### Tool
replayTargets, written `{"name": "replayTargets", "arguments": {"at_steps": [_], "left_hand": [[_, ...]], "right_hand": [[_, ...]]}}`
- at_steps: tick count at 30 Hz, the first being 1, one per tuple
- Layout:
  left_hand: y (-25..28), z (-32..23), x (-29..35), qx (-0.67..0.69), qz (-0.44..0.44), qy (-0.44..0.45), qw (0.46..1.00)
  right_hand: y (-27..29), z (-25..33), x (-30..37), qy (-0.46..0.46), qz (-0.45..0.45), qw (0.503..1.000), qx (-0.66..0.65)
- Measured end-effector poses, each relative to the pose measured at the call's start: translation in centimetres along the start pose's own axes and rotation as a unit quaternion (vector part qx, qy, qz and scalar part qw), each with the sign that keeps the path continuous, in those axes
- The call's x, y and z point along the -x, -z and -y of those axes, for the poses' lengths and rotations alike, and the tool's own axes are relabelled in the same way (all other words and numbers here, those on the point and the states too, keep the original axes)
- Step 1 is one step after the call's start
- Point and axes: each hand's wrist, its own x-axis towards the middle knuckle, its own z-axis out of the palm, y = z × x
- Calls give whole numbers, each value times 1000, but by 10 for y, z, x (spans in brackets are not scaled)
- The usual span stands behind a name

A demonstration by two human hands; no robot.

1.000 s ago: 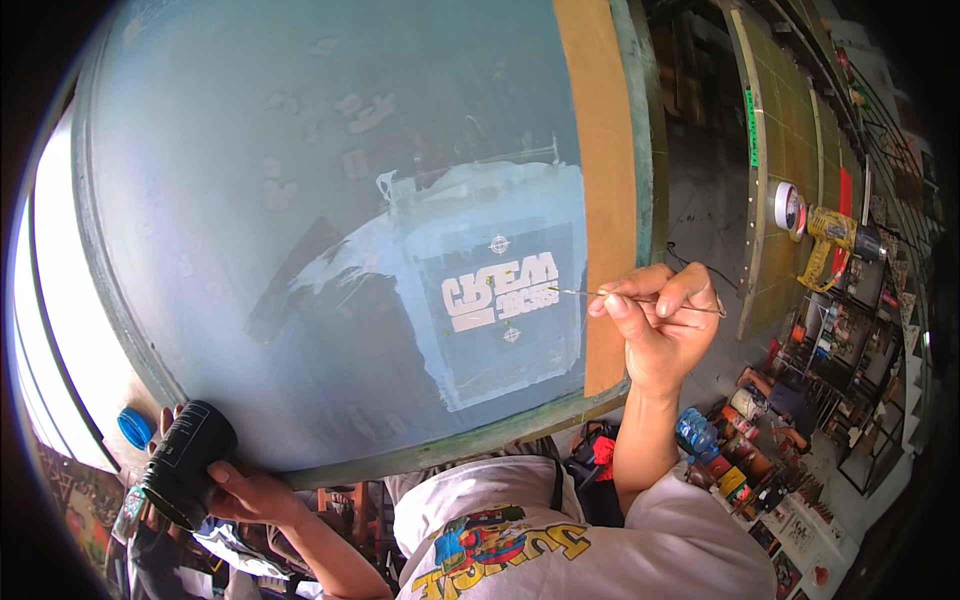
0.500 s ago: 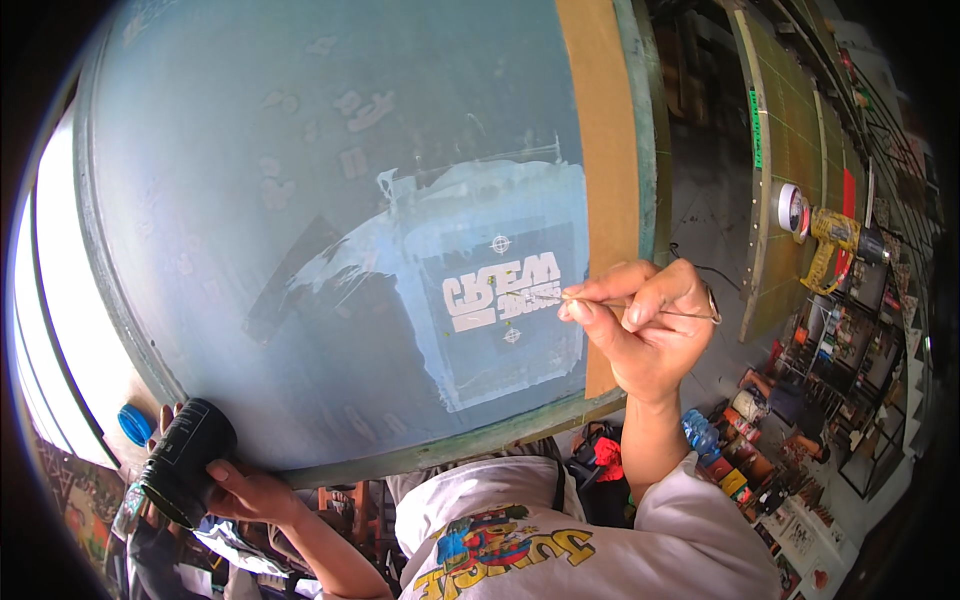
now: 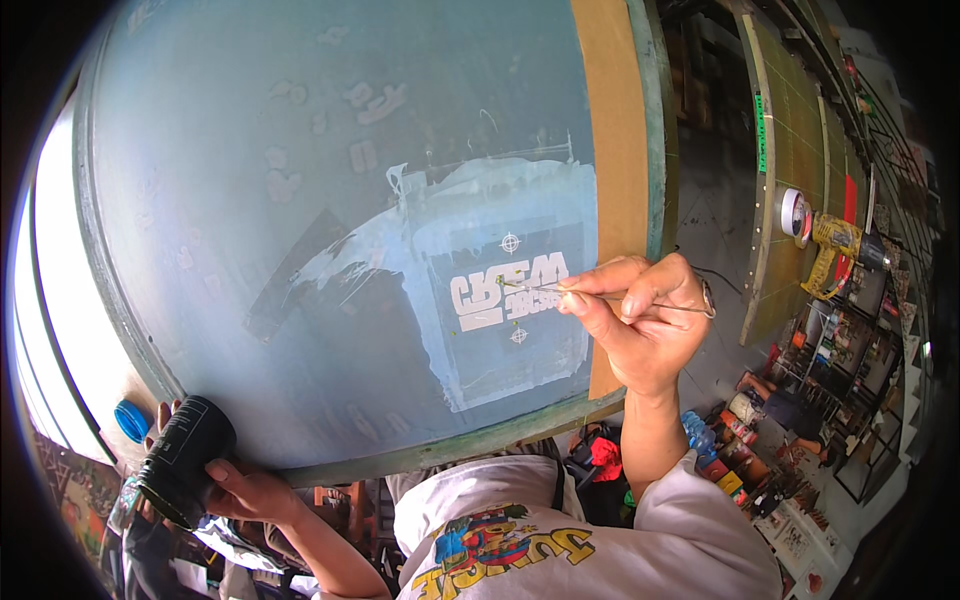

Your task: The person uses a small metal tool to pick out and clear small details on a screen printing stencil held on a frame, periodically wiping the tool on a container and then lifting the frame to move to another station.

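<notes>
A large blue-grey printing screen (image 3: 330, 380) fills the middle, with pale lettering (image 3: 505, 285) and two round cross marks inside a lighter coated patch (image 3: 440, 240). My right hand (image 3: 655, 320) pinches a thin stick-like tool (image 3: 600, 296) between thumb and fingertips. Its fine tip reaches over the letters; whether it touches the mesh I cannot tell. At the screen's near left corner my left hand (image 3: 245, 490) is wrapped round a dark, cylindrical jar (image 3: 190, 455), which is tilted. The jar's contents are hidden.
Brown tape (image 3: 615, 130) runs along the screen's right side. A blue cap (image 3: 132, 422) lies beside the jar. On a board to the right are a tape roll (image 3: 793, 212) and a yellow heat gun (image 3: 838, 250). Farther back, a person (image 3: 790, 405) is among cluttered shelves.
The tool's tip has shifted a little up over the lettering, and the whole view has slid slightly. My left hand still holds the jar in the same place.
</notes>
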Motion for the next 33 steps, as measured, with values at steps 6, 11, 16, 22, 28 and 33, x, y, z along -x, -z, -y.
{"name": "replayTargets", "arguments": {"at_steps": [6, 11, 16, 22, 28, 33], "left_hand": [[0, -2, -1, 3, 4, -4, 1000], [2, 2, 0, 18, 0, 1, 1000], [4, 3, 0, 15, 2, 2, 1000], [-2, -4, -1, 16, 0, 5, 1000], [1, 1, -2, 10, 7, -12, 1000], [-1, -2, -3, 13, 5, -12, 1000]], "right_hand": [[-1, -1, -1, 0, 4, 1000, 2], [0, 0, 0, -4, 0, 1000, 7], [-1, 0, 0, -3, -3, 1000, 15], [-2, 0, -1, -5, -6, 1000, 14], [-1, 0, -1, 2, 2, 1000, 26], [-1, 0, -1, -5, -5, 1000, 8]]}}
